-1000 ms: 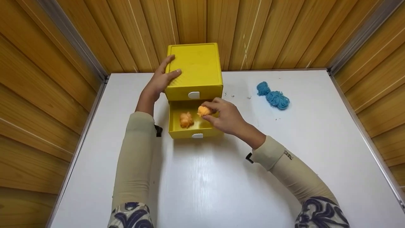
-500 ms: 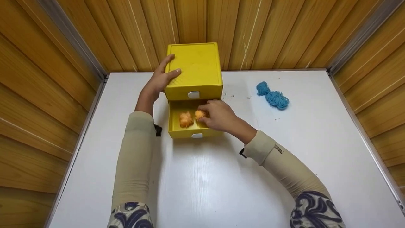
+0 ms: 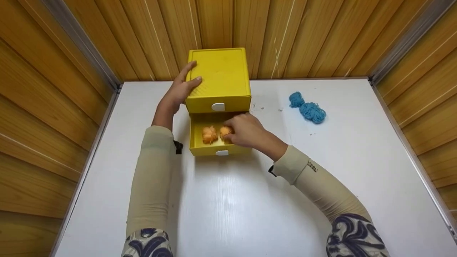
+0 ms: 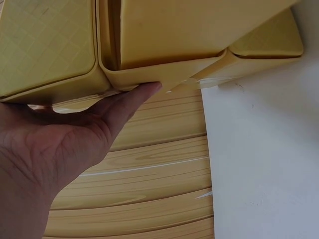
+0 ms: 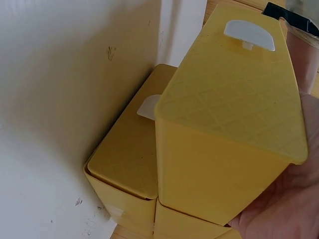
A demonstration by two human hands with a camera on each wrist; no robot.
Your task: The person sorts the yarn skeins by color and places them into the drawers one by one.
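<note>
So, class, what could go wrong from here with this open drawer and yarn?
The open lower drawer, if pushed in, might pinch the right hand inside. The orange yarn bundle that hand holds could snag on release. The yellow drawer cabinet might shift if the left hand resting on it lets go.

I had free room over the white surface (image 3: pixel 221 200) in front of the pulled-out yellow drawer (image 3: pixel 203 151). Inside, the right hand (image 3: pixel 247 130), pinching orange yarn (image 3: pixel 225 132), blocked the right; another orange bundle (image 3: pixel 209 135) lay left. The cabinet (image 3: pixel 222 71) covered the far end; the left hand (image 3: pixel 178 89) blocked the cabinet's left side.
</note>
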